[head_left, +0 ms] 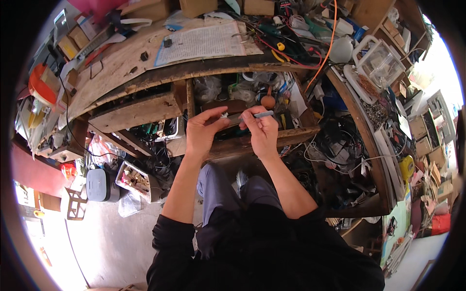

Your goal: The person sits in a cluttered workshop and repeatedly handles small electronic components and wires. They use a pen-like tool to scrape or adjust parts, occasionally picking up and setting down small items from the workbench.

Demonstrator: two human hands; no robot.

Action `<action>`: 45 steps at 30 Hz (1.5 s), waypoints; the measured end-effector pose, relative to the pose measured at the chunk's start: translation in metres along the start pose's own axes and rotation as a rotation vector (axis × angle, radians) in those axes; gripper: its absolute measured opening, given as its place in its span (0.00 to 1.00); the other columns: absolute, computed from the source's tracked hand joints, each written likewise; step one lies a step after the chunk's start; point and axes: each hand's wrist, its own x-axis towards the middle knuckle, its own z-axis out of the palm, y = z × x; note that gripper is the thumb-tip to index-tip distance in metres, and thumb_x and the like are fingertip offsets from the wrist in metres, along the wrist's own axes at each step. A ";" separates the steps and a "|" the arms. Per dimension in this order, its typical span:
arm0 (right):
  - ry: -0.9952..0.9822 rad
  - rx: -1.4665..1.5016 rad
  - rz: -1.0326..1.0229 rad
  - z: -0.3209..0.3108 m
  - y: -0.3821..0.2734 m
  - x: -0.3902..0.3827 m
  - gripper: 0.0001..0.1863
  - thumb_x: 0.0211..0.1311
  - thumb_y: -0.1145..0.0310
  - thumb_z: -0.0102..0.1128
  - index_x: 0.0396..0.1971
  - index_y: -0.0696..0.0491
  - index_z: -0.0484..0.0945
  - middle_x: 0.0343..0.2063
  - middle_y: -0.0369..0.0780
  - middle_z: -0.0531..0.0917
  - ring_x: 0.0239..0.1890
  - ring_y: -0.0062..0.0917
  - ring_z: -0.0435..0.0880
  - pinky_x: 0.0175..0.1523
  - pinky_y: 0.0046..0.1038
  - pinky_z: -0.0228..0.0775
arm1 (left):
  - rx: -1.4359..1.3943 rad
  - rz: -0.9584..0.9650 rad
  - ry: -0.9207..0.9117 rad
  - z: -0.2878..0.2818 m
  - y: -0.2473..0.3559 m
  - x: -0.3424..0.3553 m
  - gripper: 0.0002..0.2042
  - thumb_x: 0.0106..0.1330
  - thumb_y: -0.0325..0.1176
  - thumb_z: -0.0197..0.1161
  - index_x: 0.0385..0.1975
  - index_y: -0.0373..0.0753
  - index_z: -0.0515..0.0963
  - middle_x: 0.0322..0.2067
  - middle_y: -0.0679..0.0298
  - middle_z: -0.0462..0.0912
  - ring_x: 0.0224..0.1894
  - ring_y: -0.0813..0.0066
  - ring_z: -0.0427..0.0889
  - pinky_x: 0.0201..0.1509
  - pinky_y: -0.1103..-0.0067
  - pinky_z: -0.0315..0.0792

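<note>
I am looking down on two bare hands working over an open wooden drawer (286, 138), which is sitting beneath the front edge of the worktop (124, 60). My left hand (206, 128) is curling its thumb and fingers toward each other, and they are closing on a small white piece (224, 115) at their tips; I am seeing it too small to tell its kind. My right hand (262, 130) is clamping a slim grey rod (264, 114) between thumb and fingers, and its end is pointing out to the right. Both things are hovering above the drawer, the two hands facing each other, near but apart. Inside the drawer, a round orange-brown ball (267, 101) is lying just beyond the right hand, and clear plastic bags (208, 88) are filling the far left corner. On the worktop, a printed sheet (206, 43) is lying flat, while an orange cable (332, 44) is hanging down to its right. A tangle of black cables (340, 143) is spreading right of the drawer.
</note>
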 end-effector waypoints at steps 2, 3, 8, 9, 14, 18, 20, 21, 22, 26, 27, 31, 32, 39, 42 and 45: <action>-0.041 -0.079 0.051 -0.003 -0.005 0.001 0.08 0.74 0.69 0.60 0.37 0.59 0.79 0.26 0.34 0.82 0.28 0.13 0.79 0.35 0.18 0.72 | -0.098 -0.054 -0.016 -0.002 0.001 0.002 0.13 0.62 0.20 0.70 0.47 0.32 0.85 0.37 0.62 0.87 0.38 0.76 0.86 0.46 0.80 0.82; -0.064 -0.116 0.078 -0.001 -0.009 0.002 0.07 0.74 0.70 0.59 0.37 0.58 0.78 0.25 0.34 0.81 0.27 0.14 0.78 0.35 0.18 0.72 | -0.137 -0.065 -0.034 -0.004 0.000 0.003 0.13 0.62 0.20 0.70 0.47 0.32 0.84 0.37 0.62 0.87 0.38 0.75 0.86 0.46 0.79 0.83; -0.172 -0.217 0.045 0.009 -0.019 0.005 0.04 0.72 0.75 0.59 0.41 0.60 0.79 0.28 0.37 0.85 0.30 0.16 0.83 0.36 0.20 0.75 | -0.258 -0.144 -0.137 -0.009 0.004 0.007 0.11 0.68 0.24 0.67 0.49 0.31 0.82 0.40 0.60 0.86 0.40 0.72 0.86 0.50 0.73 0.84; -0.172 -0.230 0.003 0.011 -0.020 0.005 0.04 0.71 0.77 0.59 0.42 0.60 0.79 0.28 0.38 0.86 0.30 0.17 0.84 0.36 0.21 0.76 | -0.257 -0.158 -0.131 -0.009 0.006 0.008 0.11 0.69 0.24 0.66 0.49 0.31 0.82 0.40 0.60 0.86 0.40 0.72 0.86 0.50 0.72 0.84; -0.120 -0.278 -0.048 0.011 -0.007 0.006 0.07 0.67 0.78 0.63 0.43 0.60 0.82 0.28 0.40 0.87 0.30 0.16 0.85 0.35 0.21 0.76 | -0.252 -0.187 -0.130 -0.007 0.008 0.006 0.12 0.71 0.29 0.65 0.51 0.31 0.82 0.41 0.61 0.87 0.39 0.72 0.85 0.50 0.71 0.83; -0.097 -0.326 -0.072 0.010 -0.005 0.006 0.07 0.64 0.77 0.66 0.42 0.59 0.83 0.27 0.40 0.87 0.28 0.16 0.85 0.33 0.22 0.75 | -0.248 -0.177 -0.147 -0.010 0.004 0.007 0.13 0.72 0.31 0.65 0.52 0.32 0.82 0.41 0.61 0.87 0.40 0.72 0.85 0.51 0.70 0.83; -0.084 -0.322 -0.088 0.010 -0.004 0.006 0.07 0.64 0.77 0.67 0.41 0.59 0.84 0.27 0.40 0.87 0.27 0.17 0.84 0.32 0.22 0.75 | -0.250 -0.178 -0.151 -0.010 0.004 0.007 0.13 0.72 0.31 0.64 0.51 0.32 0.82 0.41 0.61 0.87 0.40 0.71 0.85 0.51 0.70 0.83; -0.077 -0.314 -0.092 0.012 -0.004 0.005 0.07 0.63 0.77 0.67 0.41 0.59 0.84 0.27 0.40 0.87 0.27 0.18 0.84 0.31 0.23 0.75 | -0.249 -0.180 -0.153 -0.011 0.004 0.007 0.13 0.72 0.31 0.64 0.51 0.32 0.82 0.41 0.60 0.87 0.41 0.70 0.85 0.51 0.70 0.83; -0.070 -0.305 -0.096 0.012 -0.004 0.005 0.07 0.63 0.77 0.67 0.41 0.59 0.84 0.27 0.41 0.87 0.26 0.18 0.84 0.31 0.23 0.75 | -0.248 -0.182 -0.155 -0.011 0.005 0.006 0.12 0.72 0.30 0.65 0.51 0.32 0.82 0.42 0.60 0.87 0.42 0.69 0.86 0.52 0.70 0.83; -0.027 -0.350 -0.148 0.013 -0.003 0.003 0.05 0.62 0.77 0.68 0.37 0.59 0.84 0.27 0.41 0.87 0.25 0.22 0.85 0.30 0.24 0.74 | -0.258 -0.157 -0.159 -0.008 0.005 0.006 0.12 0.71 0.27 0.65 0.51 0.31 0.82 0.44 0.57 0.87 0.45 0.67 0.86 0.54 0.69 0.82; -0.013 -0.377 -0.151 0.014 -0.005 0.002 0.04 0.61 0.77 0.68 0.36 0.59 0.84 0.27 0.42 0.86 0.25 0.23 0.85 0.30 0.25 0.74 | -0.241 -0.166 -0.152 -0.009 0.005 0.006 0.12 0.71 0.26 0.65 0.51 0.31 0.82 0.44 0.57 0.87 0.46 0.67 0.86 0.55 0.69 0.82; 0.052 -0.434 -0.313 0.015 0.002 0.001 0.03 0.59 0.77 0.69 0.32 0.59 0.84 0.27 0.43 0.85 0.25 0.31 0.85 0.29 0.27 0.74 | -0.214 -0.175 -0.159 -0.008 0.000 0.009 0.13 0.69 0.23 0.65 0.53 0.32 0.82 0.45 0.57 0.86 0.47 0.67 0.86 0.57 0.69 0.81; 0.055 -0.404 -0.279 0.016 0.003 0.000 0.03 0.58 0.77 0.69 0.31 0.59 0.83 0.26 0.44 0.85 0.25 0.34 0.85 0.29 0.29 0.74 | -0.212 -0.176 -0.155 -0.010 -0.001 0.008 0.14 0.69 0.22 0.65 0.53 0.32 0.82 0.45 0.57 0.86 0.47 0.67 0.86 0.57 0.70 0.81; 0.038 -0.355 -0.236 0.017 0.000 -0.003 0.06 0.56 0.80 0.69 0.32 0.58 0.81 0.25 0.44 0.85 0.24 0.27 0.86 0.30 0.24 0.75 | -0.198 -0.048 -0.159 -0.009 -0.004 0.007 0.16 0.66 0.20 0.67 0.54 0.32 0.82 0.43 0.59 0.87 0.45 0.74 0.85 0.55 0.78 0.81; -0.016 -0.241 -0.077 0.013 0.004 -0.001 0.05 0.58 0.79 0.68 0.33 0.59 0.80 0.23 0.38 0.85 0.25 0.17 0.83 0.31 0.22 0.75 | -0.159 -0.044 -0.150 -0.007 -0.005 0.005 0.15 0.67 0.20 0.67 0.53 0.32 0.82 0.43 0.60 0.87 0.44 0.76 0.85 0.54 0.79 0.80; -0.101 -0.176 0.113 0.010 0.001 0.004 0.04 0.61 0.77 0.67 0.33 0.60 0.81 0.23 0.34 0.84 0.26 0.11 0.79 0.29 0.19 0.73 | -0.209 -0.092 -0.106 -0.009 0.000 0.003 0.14 0.67 0.21 0.67 0.52 0.31 0.83 0.44 0.61 0.86 0.44 0.77 0.84 0.54 0.80 0.79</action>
